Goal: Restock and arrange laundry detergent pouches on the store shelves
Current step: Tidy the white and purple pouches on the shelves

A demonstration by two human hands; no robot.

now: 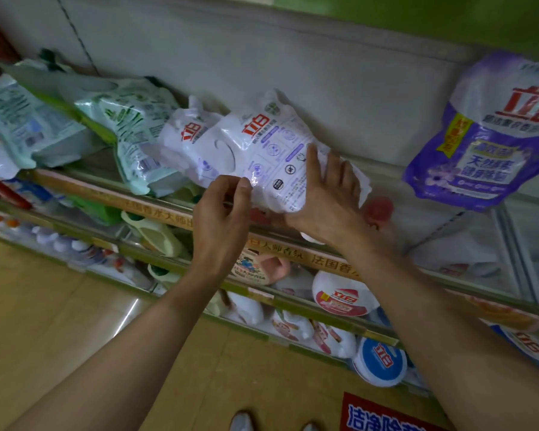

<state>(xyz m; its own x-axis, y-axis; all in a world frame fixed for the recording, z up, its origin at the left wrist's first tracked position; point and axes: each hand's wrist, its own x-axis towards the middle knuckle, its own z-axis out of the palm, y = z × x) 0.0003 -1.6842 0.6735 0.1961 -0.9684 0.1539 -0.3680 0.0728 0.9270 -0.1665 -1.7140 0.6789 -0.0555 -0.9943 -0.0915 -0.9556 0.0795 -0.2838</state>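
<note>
1. Centrally, just above the middle of the frame, the white pouch (271, 150) lies tilted on the top shelf (156, 206). Its printed back faces the camera and its lower end hangs over the shelf's front rail.
2. The left hand (221, 213) reaches up from below with its fingers curled, and thumb and forefinger pinch the white pouch's lower edge.
3. The right hand (330, 194) rests on the pouch's right end with its fingers straight and spread, flat against the plastic. Whether any finger hooks behind the pouch cannot be told.
4. Just left of it and touching it, a second white pouch (190, 132) leans the same way, partly covered by the held one.
5. Farther left, green-and-white pouches (131, 126) lie slumped against one another, and a pale teal pouch (19, 119) sits at the left edge of the frame.
6. At the upper right a purple pouch (492, 132) stands upright, well apart from the hands.
7. Below the top shelf, lower shelves hold bottles and round packs, among them a white-and-pink pack (339, 297) and a blue-and-white pack (380, 362).
8. At the bottom, the tan floor (44, 306) carries a red sign (383, 415) with blue characters, and shoe tips (243, 421) show beside it.
</note>
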